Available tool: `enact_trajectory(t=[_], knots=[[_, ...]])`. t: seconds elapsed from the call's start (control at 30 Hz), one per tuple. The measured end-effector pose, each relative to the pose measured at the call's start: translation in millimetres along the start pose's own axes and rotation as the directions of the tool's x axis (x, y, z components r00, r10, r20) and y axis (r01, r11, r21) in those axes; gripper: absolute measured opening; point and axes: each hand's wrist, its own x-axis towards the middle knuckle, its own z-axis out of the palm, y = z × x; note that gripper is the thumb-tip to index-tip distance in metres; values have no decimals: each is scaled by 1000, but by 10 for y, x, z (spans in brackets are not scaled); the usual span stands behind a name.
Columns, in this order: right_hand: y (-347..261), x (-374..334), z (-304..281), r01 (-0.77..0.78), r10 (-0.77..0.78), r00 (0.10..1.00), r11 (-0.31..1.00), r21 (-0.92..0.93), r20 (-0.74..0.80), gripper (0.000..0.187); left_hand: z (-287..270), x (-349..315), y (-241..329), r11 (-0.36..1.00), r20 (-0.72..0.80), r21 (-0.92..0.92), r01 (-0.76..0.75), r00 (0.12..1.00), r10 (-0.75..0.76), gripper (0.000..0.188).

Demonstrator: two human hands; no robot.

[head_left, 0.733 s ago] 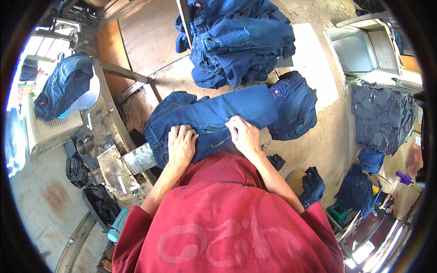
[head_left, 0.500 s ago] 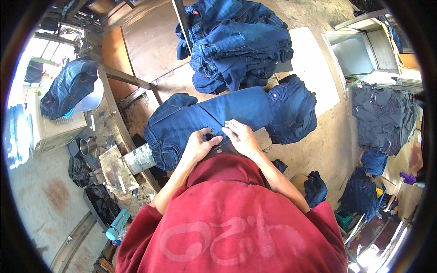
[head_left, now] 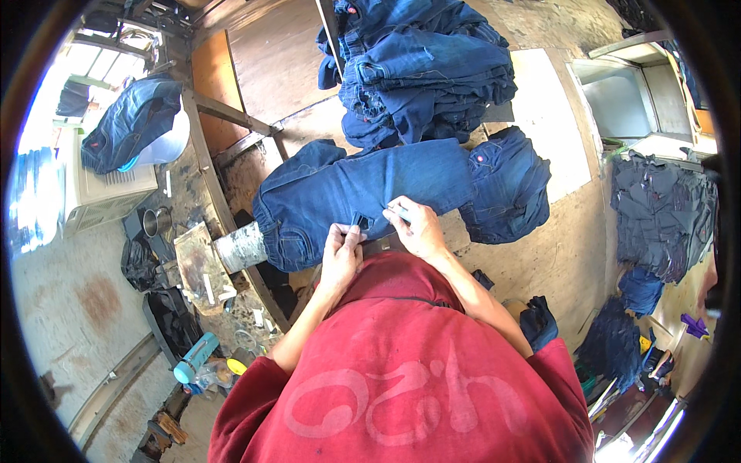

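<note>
A pair of blue jeans (head_left: pixel 370 185) lies stretched sideways in front of me, pulled over a pale, roughly wrapped cylinder (head_left: pixel 241 248) that sticks out at the left. At the near edge of the denim, my left hand (head_left: pixel 340 261) is closed, its thumb and fingertips pinching a small dark piece (head_left: pixel 362 221); whether this is loose or part of the cloth I cannot tell. Just right of it, my right hand (head_left: pixel 417 229) is closed over the leg, fingertips pinched together on something small and pale. The bunched part of the jeans (head_left: pixel 509 185) hangs at the right.
Beyond the jeans rises a tall pile of folded jeans (head_left: pixel 432 73). Dark garments (head_left: pixel 662 212) are stacked at the right. At left stand a wooden frame (head_left: pixel 212 193), a metal cup (head_left: pixel 157 222), a pale box (head_left: pixel 116 185) bearing denim, and a turquoise bottle (head_left: pixel 196 357).
My left hand has drawn slightly down and closed around the dark piece. The right hand's fingers have curled in further. The whole view has shifted a little.
</note>
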Motion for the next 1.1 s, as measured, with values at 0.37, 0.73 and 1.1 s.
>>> enact_trajectory(t=[0.37, 0.73, 1.1], knots=[[-33, -31, -101, -13, 10, 999, 998, 60, 39, 21, -62, 108, 261, 966, 182, 192, 174, 961, -209, 15], [-57, -40, -127, -35, 30, 997, 997, 65, 75, 19, -3, 62, 364, 968, 173, 229, 102, 974, -143, 13], [-56, -60, -92, -62, 62, 995, 998, 0, 78, 17, 66, 59, 413, 931, 102, 348, 112, 982, -157, 16]])
